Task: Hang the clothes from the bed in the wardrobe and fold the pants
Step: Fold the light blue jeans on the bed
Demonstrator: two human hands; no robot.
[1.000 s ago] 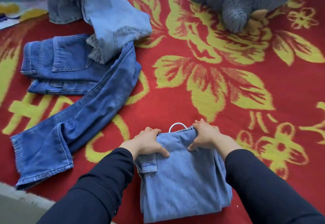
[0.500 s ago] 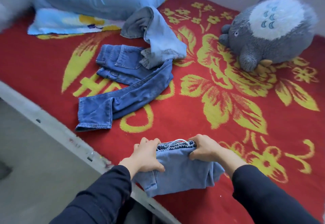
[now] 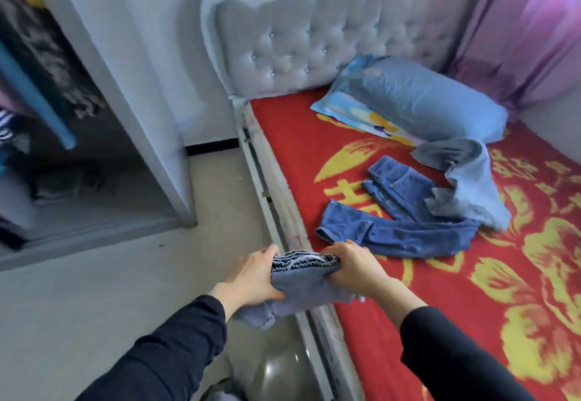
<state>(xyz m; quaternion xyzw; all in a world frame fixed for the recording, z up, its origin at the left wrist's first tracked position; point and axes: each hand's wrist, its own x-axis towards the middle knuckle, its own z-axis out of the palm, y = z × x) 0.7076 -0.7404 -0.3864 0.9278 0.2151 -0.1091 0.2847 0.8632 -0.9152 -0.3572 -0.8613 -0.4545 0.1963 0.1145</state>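
Folded pants (image 3: 303, 289) held over bed edge (image 3: 284, 212), jeans (image 3: 408, 238) beyond.

Matt denim folded pants (image 3: 309, 287), tufted glossy headboard (image 3: 301, 45)

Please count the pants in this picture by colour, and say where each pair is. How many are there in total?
Light blue: 2, the folded pants gripped by the left hand and the right hand, and the loose light pants on the bed.
Dark blue: 1, the dark blue pants, unfolded on the bed.
Total: 3.
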